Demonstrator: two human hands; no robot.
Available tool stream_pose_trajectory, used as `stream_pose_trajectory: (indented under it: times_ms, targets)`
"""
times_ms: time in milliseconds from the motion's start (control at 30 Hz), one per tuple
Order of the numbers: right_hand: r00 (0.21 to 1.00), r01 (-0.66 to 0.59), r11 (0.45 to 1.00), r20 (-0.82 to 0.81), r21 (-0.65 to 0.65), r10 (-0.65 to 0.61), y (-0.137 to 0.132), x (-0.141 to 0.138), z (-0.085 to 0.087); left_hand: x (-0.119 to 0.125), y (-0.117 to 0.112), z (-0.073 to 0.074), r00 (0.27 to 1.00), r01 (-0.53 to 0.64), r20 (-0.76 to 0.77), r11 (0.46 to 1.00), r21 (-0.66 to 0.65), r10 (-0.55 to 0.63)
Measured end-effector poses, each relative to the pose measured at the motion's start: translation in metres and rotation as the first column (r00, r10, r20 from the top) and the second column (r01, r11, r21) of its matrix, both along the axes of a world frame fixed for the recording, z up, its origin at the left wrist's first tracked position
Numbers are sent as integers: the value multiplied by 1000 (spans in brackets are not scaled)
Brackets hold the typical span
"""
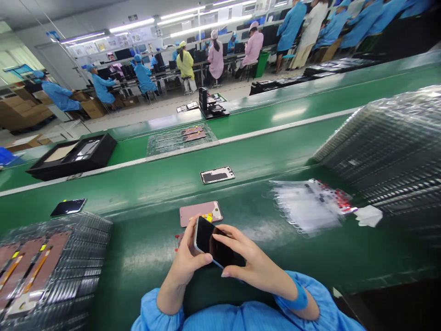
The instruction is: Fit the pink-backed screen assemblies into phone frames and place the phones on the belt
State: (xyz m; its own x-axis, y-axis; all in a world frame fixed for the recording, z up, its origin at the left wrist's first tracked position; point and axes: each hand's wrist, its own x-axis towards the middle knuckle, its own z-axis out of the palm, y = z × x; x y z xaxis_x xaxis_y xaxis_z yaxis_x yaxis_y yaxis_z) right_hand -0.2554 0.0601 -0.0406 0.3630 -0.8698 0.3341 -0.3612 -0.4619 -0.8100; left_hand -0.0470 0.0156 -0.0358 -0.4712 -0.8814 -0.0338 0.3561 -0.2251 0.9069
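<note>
A smartphone (218,248) with a dark, glossy screen is tilted in front of my body, over the green bench. My left hand (188,255) grips its left edge, thumb at the near side. On the right, my right hand (246,253) rests its fingers across the screen, and its thumb lies by the lower edge. Just beyond the phone lies a pinkish screen panel (193,214) with a yellow tab, partly covered by my left hand. A small red-tipped piece (177,242) pokes out beside my left fingers. Farther off sits an open phone frame (217,175).
Stacked clear trays stand at left (93,248) with pinkish panels on top, and at right (389,151). Clear plastic strips (306,204) lie near the right stack. A phone (68,207), a black bin (74,156) and a clear tray (165,141) sit along the line. People in smocks work beyond.
</note>
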Motion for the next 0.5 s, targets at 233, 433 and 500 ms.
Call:
stream_pose_trajectory:
  times_ms: [233, 433, 500]
  targets:
    - [999, 1, 999, -51, -35, -2, 2, 1, 0, 1, 0, -2, 1000, -6, 29, 999, -36, 7]
    - [997, 5, 996, -83, -85, -12, 3, 1, -2, 2, 2, 4, 998, -2, 60, 997, -76, 6]
    - [995, 8, 996, -97, -92, -17, 3, 1, -2, 2, 3, 5, 998, 0, 63, 996, -84, 6]
